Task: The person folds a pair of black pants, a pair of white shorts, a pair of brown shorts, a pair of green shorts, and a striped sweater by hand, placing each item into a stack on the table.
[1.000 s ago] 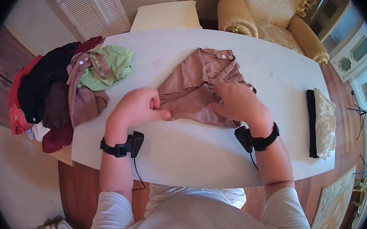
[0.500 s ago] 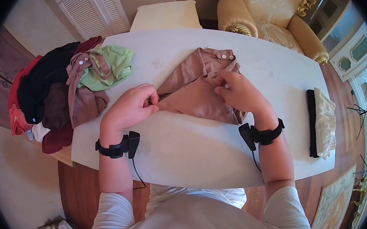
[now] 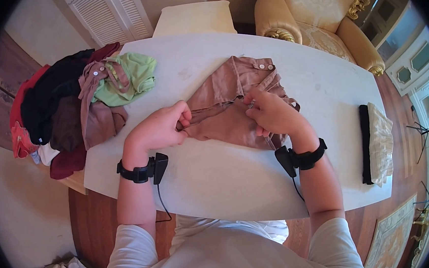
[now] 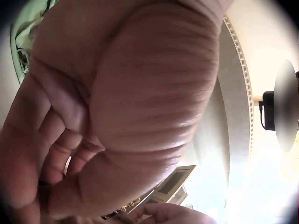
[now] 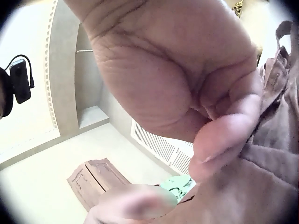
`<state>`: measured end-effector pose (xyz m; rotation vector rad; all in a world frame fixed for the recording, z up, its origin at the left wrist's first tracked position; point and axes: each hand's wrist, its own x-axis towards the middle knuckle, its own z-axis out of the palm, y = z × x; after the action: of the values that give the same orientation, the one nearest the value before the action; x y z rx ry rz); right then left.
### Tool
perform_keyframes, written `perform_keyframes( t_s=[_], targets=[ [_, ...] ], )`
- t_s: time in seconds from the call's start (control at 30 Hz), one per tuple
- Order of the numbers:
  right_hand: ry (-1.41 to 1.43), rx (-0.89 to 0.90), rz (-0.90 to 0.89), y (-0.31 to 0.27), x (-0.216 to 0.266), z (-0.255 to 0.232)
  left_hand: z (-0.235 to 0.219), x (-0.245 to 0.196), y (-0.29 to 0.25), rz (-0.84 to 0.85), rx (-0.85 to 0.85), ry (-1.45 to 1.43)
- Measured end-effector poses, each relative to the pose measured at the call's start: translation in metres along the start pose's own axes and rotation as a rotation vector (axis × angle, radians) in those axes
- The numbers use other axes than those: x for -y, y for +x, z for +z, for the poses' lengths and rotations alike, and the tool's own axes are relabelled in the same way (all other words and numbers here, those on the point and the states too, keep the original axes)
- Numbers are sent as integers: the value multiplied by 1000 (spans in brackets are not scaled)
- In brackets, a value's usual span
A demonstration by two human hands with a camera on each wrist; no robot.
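Note:
A folded brown garment [image 3: 226, 119] with white buttons lies on the white table in front of me. At its left corner my left hand [image 3: 156, 126] pinches the cloth between thumb and fingers. My right hand [image 3: 277, 115] is over the garment's right half, fingers curled and gripping the fabric near the inner fold. In the right wrist view the thumb and fingertips [image 5: 212, 149] meet right at the brown cloth [image 5: 261, 186]. The left wrist view shows the left palm [image 4: 154, 88] and bent fingers, with the pinched edge mostly hidden.
A heap of clothes [image 3: 64, 105] at the table's left includes black, red, brown and green [image 3: 138, 73] pieces. Folded black and cream garments [image 3: 381, 146] lie near the right edge. Behind the white table [image 3: 210, 184] stand a stool [image 3: 196, 19] and a gold armchair [image 3: 321, 21].
Half a second ago the upper cloth layer was drawn left and lay smoother; now it sits lower and more creased. The left hand has shifted slightly right, the right hand slightly down and left.

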<state>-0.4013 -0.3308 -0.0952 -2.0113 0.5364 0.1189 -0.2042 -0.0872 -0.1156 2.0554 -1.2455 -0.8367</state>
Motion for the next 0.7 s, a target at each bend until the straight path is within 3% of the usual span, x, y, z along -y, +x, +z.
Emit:
perform_keyframes(
  t_s=[0.3, 0.4, 0.5, 0.53, 0.63, 0.7],
  targets=[
    [-116, -144, -121, 2, 2, 0, 2, -7, 7, -88, 40, 53],
    [-554, -496, -455, 10, -27, 16, 2, -2, 11, -40, 19, 91],
    [-568, -151, -450, -18, 11, 11, 5, 17, 14, 170, -79, 134],
    [-634, -87, -436, -22, 11, 17, 5, 22, 15, 264, -122, 154],
    [-796, 46, -383, -27, 7, 35, 4, 24, 16, 312, -177, 147],
    [-866, 62, -331, -23, 0, 44, 1, 13, 13, 92, -101, -5]
  ],
)
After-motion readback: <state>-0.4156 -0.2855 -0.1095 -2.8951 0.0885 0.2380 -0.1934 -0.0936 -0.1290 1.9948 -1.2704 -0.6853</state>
